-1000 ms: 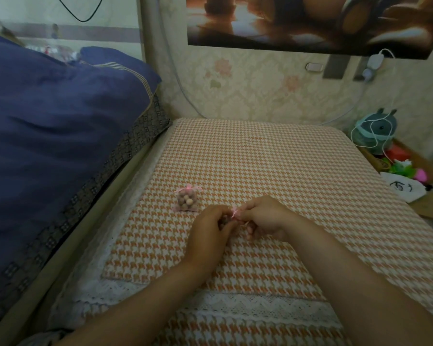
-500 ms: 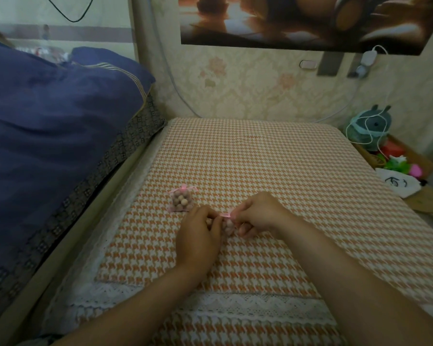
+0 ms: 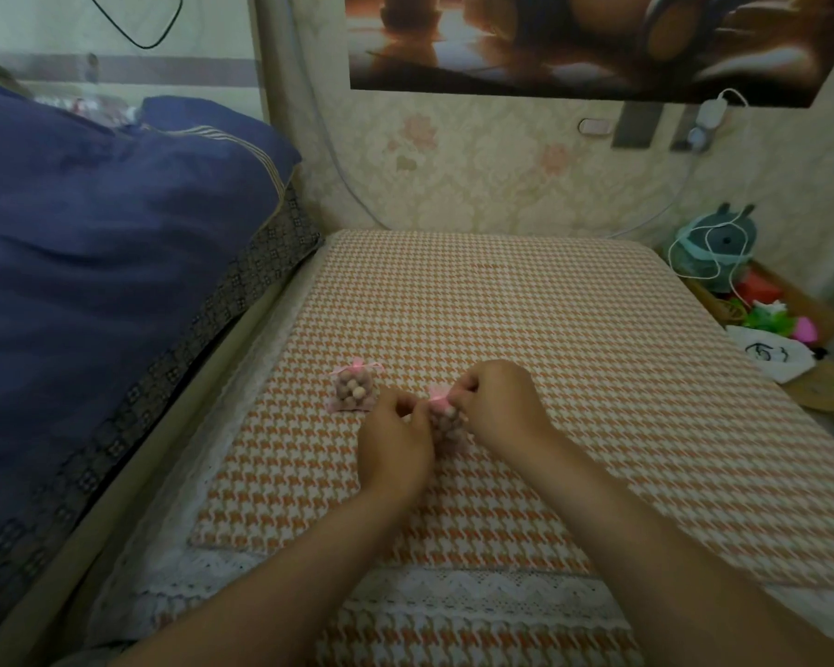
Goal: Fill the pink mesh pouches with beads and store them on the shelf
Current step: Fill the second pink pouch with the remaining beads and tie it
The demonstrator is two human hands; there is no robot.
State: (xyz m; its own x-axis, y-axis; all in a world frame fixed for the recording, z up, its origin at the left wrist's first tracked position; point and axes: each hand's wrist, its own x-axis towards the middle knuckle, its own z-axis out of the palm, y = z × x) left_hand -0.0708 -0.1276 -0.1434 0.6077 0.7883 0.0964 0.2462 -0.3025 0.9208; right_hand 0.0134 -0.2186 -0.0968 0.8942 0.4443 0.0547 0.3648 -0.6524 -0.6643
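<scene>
Your two hands meet over the houndstooth table cover (image 3: 526, 329), and the pink mesh pouch (image 3: 446, 423) you are working on sits right between them, its bead-filled body resting on the cloth and its gathered neck pointing up and away from you. Your left hand (image 3: 396, 445) is pinched on the pouch's left side near the neck, while your right hand (image 3: 494, 406) is pinched on the pink ribbon (image 3: 438, 396) at the top; both hands are closed on that one pouch, though the fingertips themselves are partly hidden, so exactly which strand each holds cannot be made out. The relation that matters is this: the pouch's long axis runs from its base near your wrists up to the ribbon, and the ribbon ends lie across it, one toward each hand. Tightening the closure therefore probably calls for pulling outward, left and right, rather than lifting. A second filled pouch (image 3: 352, 389), already tied with a bow, lies just beside your left hand on the far-left side, apart from it and nearer to that hand than to the right. No shelf can be identified with confidence here, so storing looks like a later step.
</scene>
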